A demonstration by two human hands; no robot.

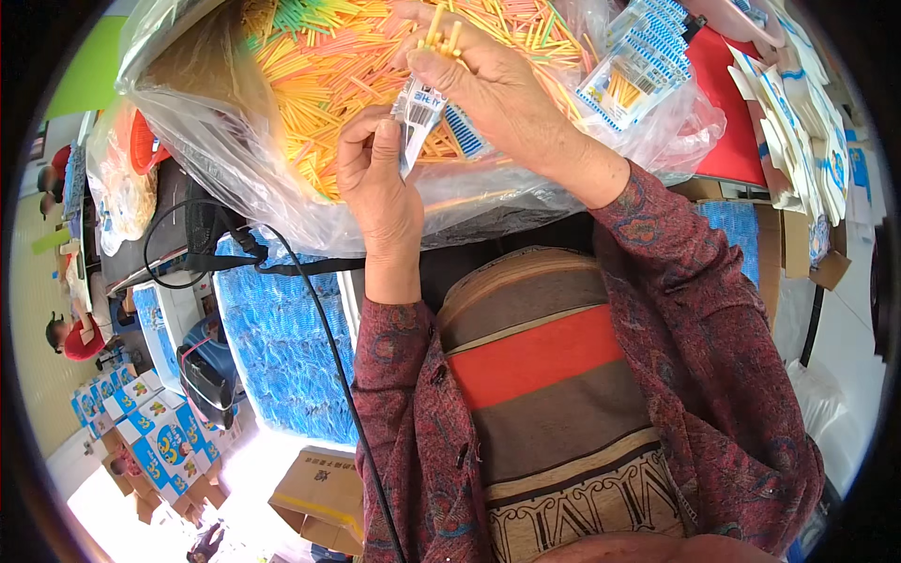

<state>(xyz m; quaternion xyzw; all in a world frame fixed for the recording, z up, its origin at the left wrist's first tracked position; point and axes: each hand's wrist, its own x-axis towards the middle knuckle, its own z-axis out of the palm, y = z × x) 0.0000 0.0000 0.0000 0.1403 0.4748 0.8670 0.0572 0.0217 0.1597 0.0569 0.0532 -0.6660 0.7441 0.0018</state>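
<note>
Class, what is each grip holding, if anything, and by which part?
The left grip pinches a small packet by its left side; the right grip holds yellow sticks just below their exposed upper tips.

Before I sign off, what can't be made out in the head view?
Hidden or unclear, all in the head view:
Number of thin yellow sticks in the right hand: the hand covers some.
Back of the small white printed packet in the left hand: turned away.
Heap of thin orange, yellow and green sticks: cut by the top edge.
A distant red-shirted person: hands too small.
</note>
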